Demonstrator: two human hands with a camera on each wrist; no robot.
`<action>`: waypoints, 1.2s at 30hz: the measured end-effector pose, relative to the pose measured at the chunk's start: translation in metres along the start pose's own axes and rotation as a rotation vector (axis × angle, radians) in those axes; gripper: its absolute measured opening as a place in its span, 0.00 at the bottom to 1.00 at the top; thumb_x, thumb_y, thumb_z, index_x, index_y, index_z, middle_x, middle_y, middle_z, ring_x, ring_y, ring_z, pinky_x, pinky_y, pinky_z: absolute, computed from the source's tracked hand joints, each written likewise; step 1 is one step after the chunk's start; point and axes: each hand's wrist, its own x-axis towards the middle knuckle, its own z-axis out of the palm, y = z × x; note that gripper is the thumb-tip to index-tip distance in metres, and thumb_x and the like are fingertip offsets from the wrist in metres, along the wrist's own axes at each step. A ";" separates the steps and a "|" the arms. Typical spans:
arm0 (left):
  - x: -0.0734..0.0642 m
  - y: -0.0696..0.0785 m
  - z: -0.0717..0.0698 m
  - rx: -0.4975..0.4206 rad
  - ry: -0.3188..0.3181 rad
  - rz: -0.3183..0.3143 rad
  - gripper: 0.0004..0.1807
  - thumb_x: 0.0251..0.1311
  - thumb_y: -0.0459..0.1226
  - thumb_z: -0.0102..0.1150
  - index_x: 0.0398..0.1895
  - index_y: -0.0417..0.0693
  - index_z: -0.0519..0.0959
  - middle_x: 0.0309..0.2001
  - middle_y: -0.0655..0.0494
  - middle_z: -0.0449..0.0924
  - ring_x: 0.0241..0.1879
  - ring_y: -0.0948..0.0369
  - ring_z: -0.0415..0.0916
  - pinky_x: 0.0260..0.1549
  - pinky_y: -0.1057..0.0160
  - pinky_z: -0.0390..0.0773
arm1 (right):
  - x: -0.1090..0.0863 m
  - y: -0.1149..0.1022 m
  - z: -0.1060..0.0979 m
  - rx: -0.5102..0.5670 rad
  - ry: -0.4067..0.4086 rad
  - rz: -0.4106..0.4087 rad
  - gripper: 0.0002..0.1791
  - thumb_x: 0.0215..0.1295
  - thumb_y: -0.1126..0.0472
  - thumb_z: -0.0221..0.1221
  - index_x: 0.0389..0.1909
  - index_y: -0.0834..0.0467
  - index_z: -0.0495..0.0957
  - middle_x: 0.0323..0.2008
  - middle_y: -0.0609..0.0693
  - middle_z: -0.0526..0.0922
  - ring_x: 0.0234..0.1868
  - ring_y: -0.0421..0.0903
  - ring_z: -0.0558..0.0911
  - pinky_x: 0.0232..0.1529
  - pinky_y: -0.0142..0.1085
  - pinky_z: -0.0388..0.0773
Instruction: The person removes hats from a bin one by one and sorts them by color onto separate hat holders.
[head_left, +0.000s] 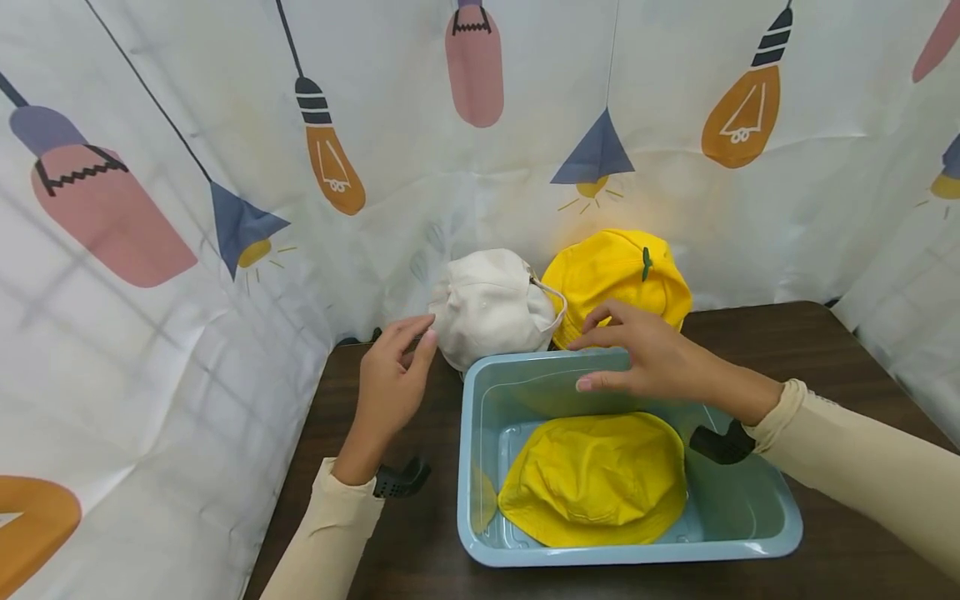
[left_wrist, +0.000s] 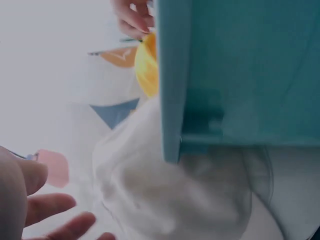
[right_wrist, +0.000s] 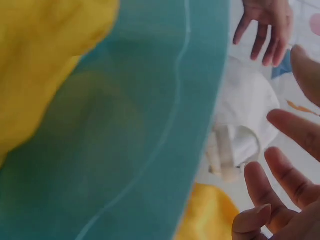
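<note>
A yellow bucket hat (head_left: 592,479) lies inside the light blue plastic bin (head_left: 630,557). Behind the bin a white cap (head_left: 491,304) with a strap loop stands beside a second yellow hat (head_left: 611,271) that bears a small green sprout. My left hand (head_left: 393,375) hovers at the left side of the white cap, its fingers loosely bent and holding nothing. Over the bin's back rim is my right hand (head_left: 637,350), in front of the second yellow hat, fingers spread and nothing between them. In the right wrist view the white cap (right_wrist: 245,105) shows past the bin wall.
The bin stands on a dark brown wooden table (head_left: 817,367). A white curtain (head_left: 420,167) printed with lamps and bulbs hangs behind the table and along its sides. Black wrist cameras (head_left: 401,479) sit at both cuffs.
</note>
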 end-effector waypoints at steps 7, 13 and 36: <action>-0.026 0.012 -0.007 -0.018 -0.212 -0.113 0.25 0.78 0.47 0.50 0.72 0.48 0.72 0.65 0.50 0.75 0.61 0.56 0.78 0.47 0.49 0.85 | -0.023 0.003 0.012 0.022 -0.062 -0.038 0.23 0.56 0.41 0.73 0.51 0.44 0.87 0.48 0.42 0.76 0.45 0.40 0.75 0.44 0.37 0.77; -0.049 0.017 -0.007 -0.054 -0.338 -0.187 0.30 0.79 0.49 0.48 0.79 0.52 0.61 0.69 0.49 0.71 0.63 0.48 0.78 0.55 0.42 0.82 | -0.034 0.004 0.022 0.055 -0.147 -0.043 0.25 0.57 0.36 0.69 0.53 0.43 0.86 0.47 0.40 0.74 0.38 0.37 0.72 0.38 0.31 0.74; -0.090 0.018 0.014 -0.213 -0.479 -0.291 0.34 0.79 0.48 0.47 0.83 0.65 0.49 0.81 0.58 0.52 0.73 0.53 0.67 0.66 0.46 0.73 | -0.043 0.009 0.041 0.079 -0.422 0.040 0.26 0.52 0.41 0.74 0.55 0.38 0.85 0.49 0.38 0.71 0.44 0.40 0.73 0.41 0.30 0.76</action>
